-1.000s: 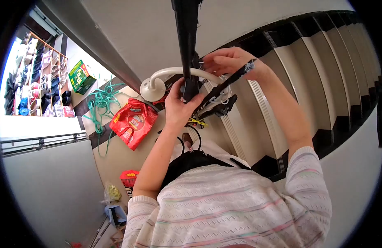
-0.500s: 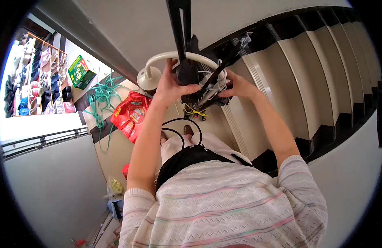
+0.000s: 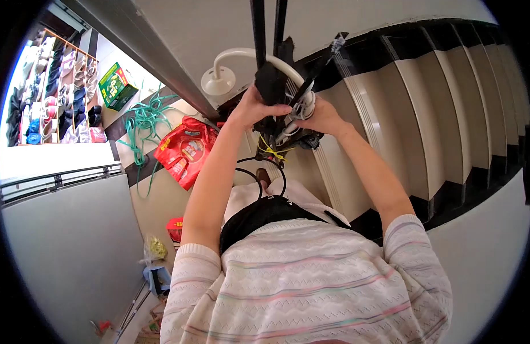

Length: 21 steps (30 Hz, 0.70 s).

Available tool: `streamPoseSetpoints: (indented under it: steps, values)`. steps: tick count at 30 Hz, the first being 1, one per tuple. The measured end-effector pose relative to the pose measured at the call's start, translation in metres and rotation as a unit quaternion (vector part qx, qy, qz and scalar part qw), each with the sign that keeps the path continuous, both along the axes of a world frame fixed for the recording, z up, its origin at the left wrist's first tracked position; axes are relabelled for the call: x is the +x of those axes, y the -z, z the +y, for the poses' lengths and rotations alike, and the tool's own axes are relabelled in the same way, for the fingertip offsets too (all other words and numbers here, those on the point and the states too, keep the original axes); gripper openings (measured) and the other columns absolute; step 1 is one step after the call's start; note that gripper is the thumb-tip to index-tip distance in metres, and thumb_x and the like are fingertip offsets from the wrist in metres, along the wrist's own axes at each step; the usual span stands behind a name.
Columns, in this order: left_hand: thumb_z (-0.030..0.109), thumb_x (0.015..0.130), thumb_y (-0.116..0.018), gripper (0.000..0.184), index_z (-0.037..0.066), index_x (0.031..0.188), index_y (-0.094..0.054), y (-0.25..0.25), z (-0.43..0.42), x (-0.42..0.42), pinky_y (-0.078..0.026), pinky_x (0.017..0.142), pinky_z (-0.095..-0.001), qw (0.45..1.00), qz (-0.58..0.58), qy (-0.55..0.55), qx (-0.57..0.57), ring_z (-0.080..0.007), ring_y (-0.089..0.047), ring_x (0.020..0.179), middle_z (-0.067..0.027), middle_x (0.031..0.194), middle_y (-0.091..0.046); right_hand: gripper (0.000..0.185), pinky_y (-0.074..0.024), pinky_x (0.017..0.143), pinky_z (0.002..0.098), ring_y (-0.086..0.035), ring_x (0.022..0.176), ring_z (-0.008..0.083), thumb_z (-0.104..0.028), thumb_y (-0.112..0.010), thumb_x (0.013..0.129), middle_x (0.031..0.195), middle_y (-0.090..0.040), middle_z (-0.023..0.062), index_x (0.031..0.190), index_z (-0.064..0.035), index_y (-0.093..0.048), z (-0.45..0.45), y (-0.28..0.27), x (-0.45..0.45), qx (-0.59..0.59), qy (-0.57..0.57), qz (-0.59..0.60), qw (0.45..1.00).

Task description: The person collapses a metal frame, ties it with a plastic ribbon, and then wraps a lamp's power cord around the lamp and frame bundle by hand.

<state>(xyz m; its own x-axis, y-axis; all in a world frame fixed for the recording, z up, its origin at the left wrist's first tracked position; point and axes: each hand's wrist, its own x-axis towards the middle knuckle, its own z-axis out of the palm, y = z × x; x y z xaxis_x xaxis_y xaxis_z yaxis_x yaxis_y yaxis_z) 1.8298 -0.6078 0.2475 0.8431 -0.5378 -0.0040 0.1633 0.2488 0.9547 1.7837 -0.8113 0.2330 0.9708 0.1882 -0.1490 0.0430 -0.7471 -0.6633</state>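
Note:
My left hand is closed on a bundle of black poles with dark wrapping, its thumb stretched across toward the right. A white curved tube with a round, cup-like end arches over this hand. My right hand is closed round the tube's other end, where white cord is wound about it. A black bar with clear wrapping at its tip slants up between the hands. Below them, a yellow tie circles the bundle's lower part. What the left fingertips press on is hidden.
Stairs with black edging climb on the right. Left of me lie a red bag, tangled green rope and a green box. Beyond stands a shoe rack. A grey panel stands at the lower left.
The white tube and its cup-like end have shifted right and up in view. The black poles now show farther apart at the top. Both hands keep their hold.

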Motion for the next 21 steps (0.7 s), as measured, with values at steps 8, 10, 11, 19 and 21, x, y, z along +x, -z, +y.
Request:
streamPoseSetpoints:
  steps: [8,10,11,19,21]
  values:
    - [-0.011,0.059,-0.064,0.081,0.003,0.131,-0.029,0.021,-0.028,-0.017,-0.034,0.093,-0.0254,0.994,0.065,-0.015,-0.084,-0.0132,-0.044,0.107,-0.0034,0.117,-0.046,0.040,-0.0468,0.071,0.0353,-0.060,0.083,0.0287,-0.018,-0.073,0.060,0.087,-0.063,0.0140,0.095,-0.0044,-0.058,-0.014,-0.004,-0.020,0.024,0.075,0.029,0.996]
    - [-0.010,0.059,-0.065,0.083,0.002,0.132,-0.027,0.016,-0.032,-0.020,-0.032,0.095,-0.0256,0.995,0.047,-0.020,-0.080,-0.0133,-0.042,0.109,-0.0045,0.120,-0.044,0.038,-0.0469,0.071,0.0352,-0.059,0.083,0.0303,-0.017,-0.072,0.061,0.087,-0.062,0.0149,0.094,-0.0043,-0.058,-0.019,-0.009,-0.020,0.011,0.060,0.016,0.998]
    - [-0.008,0.059,-0.066,0.084,0.002,0.132,-0.025,0.013,-0.032,-0.021,-0.029,0.097,-0.0261,0.995,0.059,-0.013,-0.078,-0.0135,-0.039,0.112,-0.0058,0.122,-0.042,0.038,-0.0469,0.071,0.0352,-0.059,0.083,0.0306,-0.016,-0.072,0.060,0.087,-0.062,0.0150,0.094,-0.0042,-0.058,-0.021,-0.011,-0.019,0.001,0.052,0.011,0.999]
    - [-0.004,0.063,-0.069,0.073,0.003,0.126,-0.034,0.016,-0.033,-0.009,-0.035,0.092,-0.0263,0.999,0.021,-0.031,-0.035,-0.0131,-0.045,0.105,-0.0054,0.114,-0.049,0.041,-0.0465,0.071,0.0366,-0.058,0.084,0.0315,-0.018,-0.072,0.059,0.091,-0.061,0.0150,0.096,-0.0051,-0.058,-0.019,0.003,-0.008,-0.004,0.037,-0.086,0.996]
    - [-0.005,0.065,-0.068,0.066,0.003,0.123,-0.038,0.014,-0.029,-0.003,-0.037,0.090,-0.0261,0.999,0.020,-0.036,-0.016,-0.0127,-0.047,0.101,-0.0043,0.109,-0.051,0.044,-0.0465,0.071,0.0373,-0.057,0.085,0.0330,-0.018,-0.073,0.059,0.090,-0.060,0.0157,0.098,-0.0057,-0.057,-0.018,0.007,-0.003,-0.006,0.018,-0.100,0.995]
